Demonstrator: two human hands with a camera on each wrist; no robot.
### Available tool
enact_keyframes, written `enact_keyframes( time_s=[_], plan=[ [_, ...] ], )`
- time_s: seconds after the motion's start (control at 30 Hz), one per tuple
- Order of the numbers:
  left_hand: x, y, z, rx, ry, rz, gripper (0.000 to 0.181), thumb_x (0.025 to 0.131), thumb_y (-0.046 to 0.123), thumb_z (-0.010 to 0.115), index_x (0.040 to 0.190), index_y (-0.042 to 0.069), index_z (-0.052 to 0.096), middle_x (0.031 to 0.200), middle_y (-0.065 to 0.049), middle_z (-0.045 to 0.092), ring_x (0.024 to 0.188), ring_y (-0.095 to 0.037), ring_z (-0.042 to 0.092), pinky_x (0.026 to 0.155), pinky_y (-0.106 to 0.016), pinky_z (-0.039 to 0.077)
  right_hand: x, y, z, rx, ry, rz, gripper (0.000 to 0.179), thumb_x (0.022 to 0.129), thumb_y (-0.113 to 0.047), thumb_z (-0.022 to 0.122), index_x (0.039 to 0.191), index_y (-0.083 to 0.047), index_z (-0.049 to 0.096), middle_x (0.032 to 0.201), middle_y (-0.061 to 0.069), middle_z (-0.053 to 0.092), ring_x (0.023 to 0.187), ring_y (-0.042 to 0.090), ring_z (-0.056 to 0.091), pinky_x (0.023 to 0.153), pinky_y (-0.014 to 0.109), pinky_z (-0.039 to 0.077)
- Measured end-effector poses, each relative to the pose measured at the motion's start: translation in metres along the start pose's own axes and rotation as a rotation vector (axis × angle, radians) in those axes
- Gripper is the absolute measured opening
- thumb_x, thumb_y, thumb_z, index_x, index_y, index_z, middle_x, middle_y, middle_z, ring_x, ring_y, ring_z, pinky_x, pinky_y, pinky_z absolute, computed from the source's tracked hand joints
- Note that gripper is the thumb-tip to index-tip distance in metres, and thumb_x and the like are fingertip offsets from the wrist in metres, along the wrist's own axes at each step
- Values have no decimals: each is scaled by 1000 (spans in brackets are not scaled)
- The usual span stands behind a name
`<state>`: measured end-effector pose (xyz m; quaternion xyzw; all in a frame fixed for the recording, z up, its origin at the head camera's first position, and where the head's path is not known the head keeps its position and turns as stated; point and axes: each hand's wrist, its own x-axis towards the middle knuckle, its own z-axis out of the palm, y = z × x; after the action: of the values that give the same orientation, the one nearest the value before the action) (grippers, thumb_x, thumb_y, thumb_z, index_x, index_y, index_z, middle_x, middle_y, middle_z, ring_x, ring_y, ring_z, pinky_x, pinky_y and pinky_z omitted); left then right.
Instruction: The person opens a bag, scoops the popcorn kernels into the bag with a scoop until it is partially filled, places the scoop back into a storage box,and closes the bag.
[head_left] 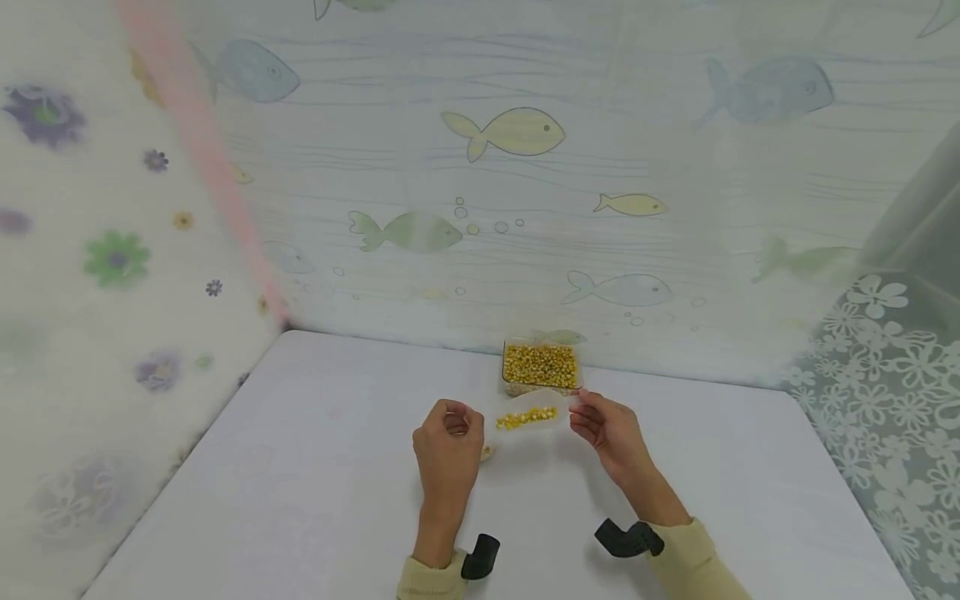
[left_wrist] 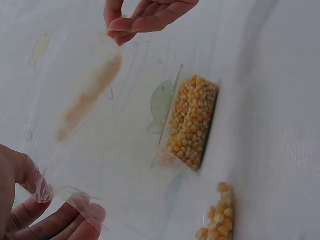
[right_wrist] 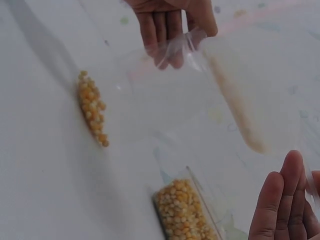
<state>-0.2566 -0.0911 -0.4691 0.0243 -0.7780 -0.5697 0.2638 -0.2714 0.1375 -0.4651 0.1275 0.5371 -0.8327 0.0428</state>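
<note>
Clear plastic bag film [right_wrist: 160,95] is pinched at left between thumb and fingers of the left grip [head_left: 450,442], a bare hand, nearly closed and bunching the film. Just beside it, partly hidden, a small beige object [head_left: 487,452]; identity not clear.

Centre: band of small, rounded yellow corn kernels [head_left: 527,417] showing through film. Wrist views also give a blurred beige strip [left_wrist: 90,100] behind film; cannot tell whether one bag or two. Behind, on the white table [head_left: 315,467], a rectangular clear box [head_left: 536,389] filled with similar kernels.

Right: the right grip [head_left: 611,433], also bare, has thumb and forefinger together on a film edge, other fingers loosely bent.

Risks (judged): slick film could slip from the left grip, tipping kernels out if the mouth is open; uneven pull could tear it; a swing from the right could knock the box.

Position: kernel band lies between both grips, apart from the fingertips; only film is held.
</note>
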Motion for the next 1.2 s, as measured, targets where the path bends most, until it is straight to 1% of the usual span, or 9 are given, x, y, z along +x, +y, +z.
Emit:
enact_keyframes(
  time_s=[0.13, 0.27, 0.37, 0.5, 0.57, 0.67, 0.8, 0.97, 1.2],
  plan=[
    [-1, 1, 0, -4, -10, -6, 10, 88, 4, 67, 80, 8, 65, 65, -2, 68, 60, -7, 67, 61, -28, 57, -3, -3, 4, -56, 36, -55, 25, 102, -12, 59, 86, -16, 78, 75, -3, 75, 73, 8, 72, 74, 23, 59],
    [-1, 2, 0, -5, -18, -13, 10, 88, 4, 67, 80, 9, 64, 65, -1, 68, 60, -7, 67, 61, -27, 57, -6, -7, 8, -104, 70, -108, 18, 100, -12, 63, 91, -12, 78, 75, -2, 75, 72, 9, 73, 74, 24, 60],
    [0, 2, 0, -3, -18, -13, 10, 88, 4, 67, 79, 9, 64, 65, -1, 68, 60, -7, 67, 61, -27, 57, -7, -9, 11, -141, 86, -136, 15, 100, -11, 64, 101, -2, 76, 75, -1, 75, 71, 10, 74, 74, 26, 60],
    [0, 2, 0, -2, -23, -17, 10, 88, 4, 67, 79, 9, 64, 65, 0, 68, 60, -7, 67, 61, -27, 57, -9, -12, 17, -234, 109, -188, 28, 100, -9, 64, 116, 14, 67, 74, -1, 75, 69, 11, 74, 73, 27, 61],
    [-1, 3, 0, -2, -28, -21, 10, 88, 4, 67, 80, 9, 65, 65, 0, 69, 60, -7, 67, 61, -27, 57, -11, -14, 20, -292, 117, -216, 32, 100, -8, 64, 119, 18, 64, 74, -2, 75, 68, 11, 74, 72, 27, 61],
    [-1, 4, 0, -1, -36, -27, 9, 88, 5, 66, 80, 10, 65, 66, -1, 70, 61, -6, 67, 61, -26, 56, -14, -18, 24, -373, 119, -257, 31, 100, -8, 63, 118, 17, 64, 74, -2, 75, 68, 11, 74, 72, 27, 61],
    [-1, 5, 0, 2, -40, -25, 9, 88, 6, 67, 80, 10, 65, 66, -1, 70, 61, -6, 68, 61, -26, 57, -17, -22, 29, -442, 114, -316, 27, 99, -9, 65, 114, 13, 69, 77, 1, 76, 68, 12, 74, 71, 28, 61],
    [-1, 5, 0, -3, -41, -31, 10, 88, 5, 67, 80, 10, 65, 66, -1, 70, 61, -7, 67, 61, -26, 56, -21, -24, 33, -463, 98, -377, 23, 97, -7, 67, 110, 11, 71, 79, 7, 77, 67, 14, 75, 71, 30, 62],
    [-2, 4, 1, 3, -38, -38, 10, 88, 5, 68, 80, 10, 65, 67, -1, 70, 62, -7, 68, 62, -26, 57, -22, -24, 35, -462, 94, -401, 22, 97, -8, 67, 108, 11, 71, 79, 8, 77, 67, 14, 75, 71, 30, 62]
  ],
)
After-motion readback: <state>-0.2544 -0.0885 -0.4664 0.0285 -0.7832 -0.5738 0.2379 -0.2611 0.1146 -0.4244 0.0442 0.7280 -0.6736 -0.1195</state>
